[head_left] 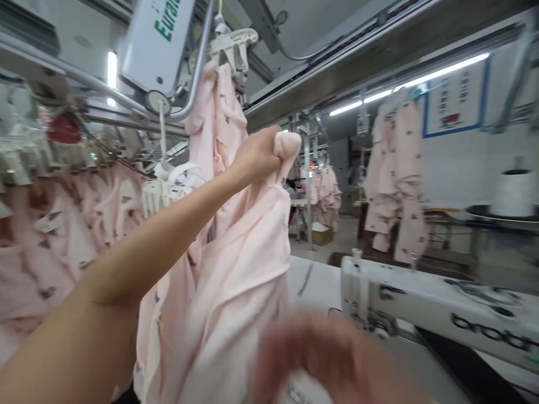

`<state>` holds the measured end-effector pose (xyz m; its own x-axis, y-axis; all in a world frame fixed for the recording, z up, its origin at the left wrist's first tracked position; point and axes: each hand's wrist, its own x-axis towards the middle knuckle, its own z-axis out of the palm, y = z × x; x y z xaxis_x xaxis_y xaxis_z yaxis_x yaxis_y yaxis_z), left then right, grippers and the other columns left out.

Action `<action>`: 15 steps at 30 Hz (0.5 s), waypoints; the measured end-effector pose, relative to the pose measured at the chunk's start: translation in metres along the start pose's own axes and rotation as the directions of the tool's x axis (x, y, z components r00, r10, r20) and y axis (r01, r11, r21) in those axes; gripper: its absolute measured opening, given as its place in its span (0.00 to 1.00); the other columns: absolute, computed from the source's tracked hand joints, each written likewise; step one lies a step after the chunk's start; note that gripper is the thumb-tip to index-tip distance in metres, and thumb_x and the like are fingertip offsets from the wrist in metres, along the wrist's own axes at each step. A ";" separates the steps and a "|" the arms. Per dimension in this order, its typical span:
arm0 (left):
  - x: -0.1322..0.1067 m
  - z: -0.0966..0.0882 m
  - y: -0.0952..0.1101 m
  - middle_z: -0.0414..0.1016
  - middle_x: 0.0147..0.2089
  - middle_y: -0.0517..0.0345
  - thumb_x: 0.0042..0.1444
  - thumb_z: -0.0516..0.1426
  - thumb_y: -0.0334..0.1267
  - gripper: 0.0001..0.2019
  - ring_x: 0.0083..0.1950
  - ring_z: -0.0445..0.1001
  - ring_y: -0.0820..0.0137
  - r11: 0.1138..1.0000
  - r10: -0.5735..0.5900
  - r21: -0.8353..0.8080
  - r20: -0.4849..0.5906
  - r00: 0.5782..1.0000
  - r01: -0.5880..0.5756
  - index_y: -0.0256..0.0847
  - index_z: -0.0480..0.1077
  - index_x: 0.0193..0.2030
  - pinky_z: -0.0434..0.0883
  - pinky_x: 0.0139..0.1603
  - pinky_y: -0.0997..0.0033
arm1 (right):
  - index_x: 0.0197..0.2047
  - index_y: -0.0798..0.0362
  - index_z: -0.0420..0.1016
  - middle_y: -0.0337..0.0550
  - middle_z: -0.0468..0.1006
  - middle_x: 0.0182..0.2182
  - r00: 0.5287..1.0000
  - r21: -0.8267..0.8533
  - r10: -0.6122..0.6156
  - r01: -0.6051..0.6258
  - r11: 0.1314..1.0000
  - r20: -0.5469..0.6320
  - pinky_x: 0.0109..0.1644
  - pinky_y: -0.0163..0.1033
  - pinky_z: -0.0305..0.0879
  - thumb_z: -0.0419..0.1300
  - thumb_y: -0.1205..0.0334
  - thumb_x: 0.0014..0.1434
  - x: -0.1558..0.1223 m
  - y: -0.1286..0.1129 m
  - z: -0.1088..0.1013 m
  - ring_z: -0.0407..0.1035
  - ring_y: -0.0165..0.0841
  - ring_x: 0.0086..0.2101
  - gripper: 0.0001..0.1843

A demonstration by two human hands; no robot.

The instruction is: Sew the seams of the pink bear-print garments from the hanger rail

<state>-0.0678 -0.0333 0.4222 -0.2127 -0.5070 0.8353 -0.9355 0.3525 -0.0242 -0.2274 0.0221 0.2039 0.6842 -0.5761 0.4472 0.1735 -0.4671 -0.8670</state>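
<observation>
My left hand (261,154) is raised at the middle of the view, its fingers wrapped round a bunched end of a pale pink fleece garment (248,241). The cloth hangs from that grip in long folds, its plush side out. Behind it, more pink printed garment pieces (217,112) hang from a white clamp hanger (233,45). Low in front of the cloth, my right hand (320,348) is smeared by motion. Its fingers look curved, but whether they touch the fabric cannot be made out.
A white sewing machine (438,308) stands on the table at the right. Overhead runs a metal rail (337,67) with a white box unit (158,45). Rows of pink garments (63,230) hang at the left, others (398,174) at the right. A thread cone (511,193) stands far right.
</observation>
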 end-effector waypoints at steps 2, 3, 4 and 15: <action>0.011 0.011 0.014 0.69 0.37 0.55 0.41 0.56 0.23 0.09 0.52 0.67 0.52 0.993 0.031 0.110 0.064 0.997 -0.038 0.32 0.63 0.32 0.62 0.52 0.51 | 0.56 0.50 0.56 0.46 0.70 0.46 0.998 0.095 -0.059 0.061 0.994 -0.016 0.43 0.43 0.68 0.43 0.33 0.56 0.036 -0.016 -0.012 0.69 0.36 0.43 0.34; 0.014 0.014 0.022 0.69 0.38 0.54 0.40 0.56 0.23 0.11 0.53 0.67 0.50 0.986 0.044 0.154 0.090 0.995 -0.058 0.32 0.62 0.33 0.62 0.53 0.51 | 0.55 0.53 0.56 0.50 0.70 0.46 0.996 0.202 -0.081 0.086 0.976 -0.033 0.45 0.46 0.67 0.46 0.32 0.54 0.052 -0.020 -0.017 0.68 0.39 0.43 0.37; 0.015 0.014 0.030 0.70 0.38 0.54 0.39 0.57 0.22 0.12 0.53 0.66 0.49 0.979 0.053 0.189 0.113 0.992 -0.074 0.31 0.62 0.33 0.62 0.53 0.50 | 0.52 0.55 0.58 0.52 0.70 0.45 0.993 0.163 -0.047 0.065 0.985 -0.109 0.46 0.48 0.67 0.48 0.31 0.52 0.064 -0.023 -0.022 0.67 0.42 0.43 0.38; -0.046 -0.060 0.060 0.69 0.35 0.61 0.46 0.49 0.60 0.33 0.36 0.74 0.60 0.803 -0.201 0.593 0.172 0.964 0.061 0.36 0.64 0.52 0.67 0.38 0.54 | 0.42 0.56 0.69 0.45 0.75 0.34 0.985 0.732 0.089 -0.171 0.659 0.150 0.43 0.38 0.64 0.60 0.52 0.54 0.027 -0.011 -0.062 0.70 0.34 0.36 0.18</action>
<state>-0.0976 0.0586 0.4152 -0.0655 -0.6953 0.7157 -0.9313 -0.2149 -0.2941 -0.2544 -0.0300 0.2393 0.7956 -0.5078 0.3304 0.5160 0.2822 -0.8088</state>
